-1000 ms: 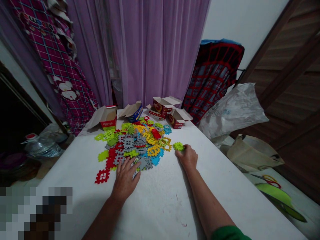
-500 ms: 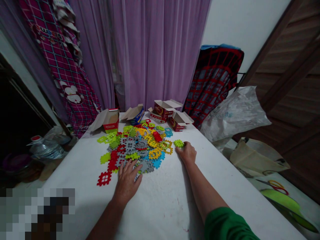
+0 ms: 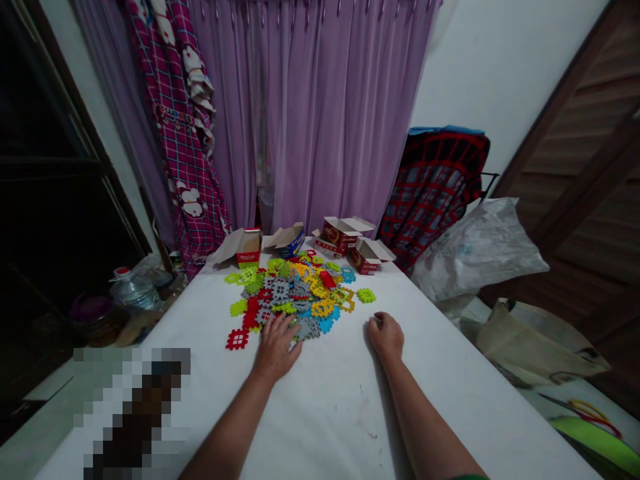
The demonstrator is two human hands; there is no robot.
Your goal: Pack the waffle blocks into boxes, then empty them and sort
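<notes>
A heap of flat plastic building pieces (image 3: pixel 300 291) with notched edges lies on the white table, in grey, yellow, red, green and blue. My left hand (image 3: pixel 277 345) rests palm down at the heap's near edge, fingers spread over the closest grey pieces. To its left lies a red window-shaped piece (image 3: pixel 237 339), apart from the hand. My right hand (image 3: pixel 388 335) lies on the tabletop right of the heap with its fingers curled in; nothing shows in it. Just beyond that hand, a light-green notched piece (image 3: pixel 366 295) lies by itself, not touched.
Open cardboard boxes stand along the table's back: a red-and-green box (image 3: pixel 249 257), a blue box (image 3: pixel 293 248) and dark red boxes (image 3: pixel 364 264). Purple curtains (image 3: pixel 330 120) hang behind. Right of the table are a plastic bag (image 3: pixel 475 250) and scissors (image 3: pixel 585 408); a water bottle (image 3: pixel 134 291) stands left.
My right hand has let go of the light-green piece and drawn back toward me, its fingers now curled. My left hand stays at the heap. The camera view has tilted up and shifted left.
</notes>
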